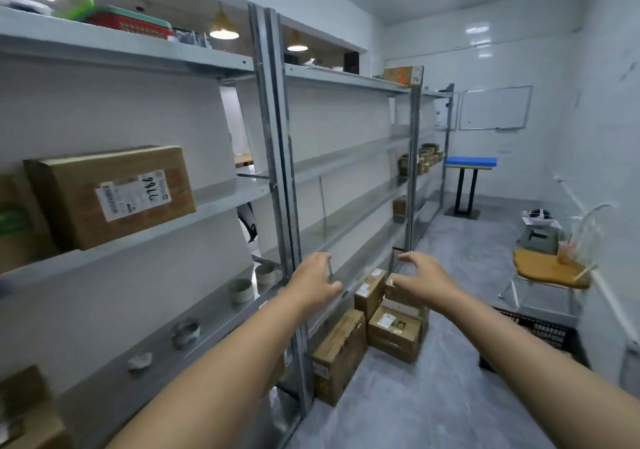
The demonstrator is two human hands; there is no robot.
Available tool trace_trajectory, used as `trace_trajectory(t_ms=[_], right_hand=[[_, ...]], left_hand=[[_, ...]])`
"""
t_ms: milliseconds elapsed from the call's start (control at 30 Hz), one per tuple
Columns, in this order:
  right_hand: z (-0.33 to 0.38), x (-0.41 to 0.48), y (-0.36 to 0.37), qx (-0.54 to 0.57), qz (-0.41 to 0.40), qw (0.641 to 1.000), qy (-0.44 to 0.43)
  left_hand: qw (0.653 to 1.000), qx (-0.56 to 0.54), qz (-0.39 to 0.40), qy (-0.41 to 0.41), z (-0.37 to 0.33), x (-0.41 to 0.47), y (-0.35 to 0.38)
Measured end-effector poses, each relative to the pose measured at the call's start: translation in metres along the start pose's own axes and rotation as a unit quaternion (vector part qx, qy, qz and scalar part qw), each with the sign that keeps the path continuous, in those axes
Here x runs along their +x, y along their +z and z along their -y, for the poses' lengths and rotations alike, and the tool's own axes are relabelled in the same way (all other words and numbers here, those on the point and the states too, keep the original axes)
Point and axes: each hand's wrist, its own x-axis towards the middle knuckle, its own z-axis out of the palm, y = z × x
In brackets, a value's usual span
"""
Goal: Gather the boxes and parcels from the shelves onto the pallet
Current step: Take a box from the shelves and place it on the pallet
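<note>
Midway, by the look of it: you stand in a narrow storeroom beside the metal shelves, and most of the middle bay's levels show bare steel. Nothing here can be identified as the pallet; the nearest candidate is a stack of cardboard boxes gathered on the floor at the foot of the shelving, and whether a pallet lies under them cannot be made out.

Much is left, judging from what remains on the shelves. A large labelled box sits at your left on a middle shelf, tilted slightly, with another carton edge just beside it at the frame's border. A small box rests on the top shelf further down. A cluster of small parcels crowds the far bay, with one more box a level below. Rolls of tape lie on a lower shelf near you.

Your left hand and right hand are both raised before you, well apart, each grip spread wide with fingers curled and holding nothing. They hover in line with the floor stack, touching no box.
</note>
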Motion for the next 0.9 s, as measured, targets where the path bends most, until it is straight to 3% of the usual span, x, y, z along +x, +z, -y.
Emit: trace_trajectory(t_ms=[433, 900], right_hand=[[-0.042, 0.183, 0.045, -0.021, -0.046, 0.993, 0.11], [-0.147, 0.338, 0.048, -0.025, -0.071, 0.979, 0.188]], left_hand=[[0.996, -0.072, 0.044, 0.034, 0.066, 0.226, 0.063], [0.987, -0.052, 0.128, 0.084, 0.054, 0.424, 0.164]])
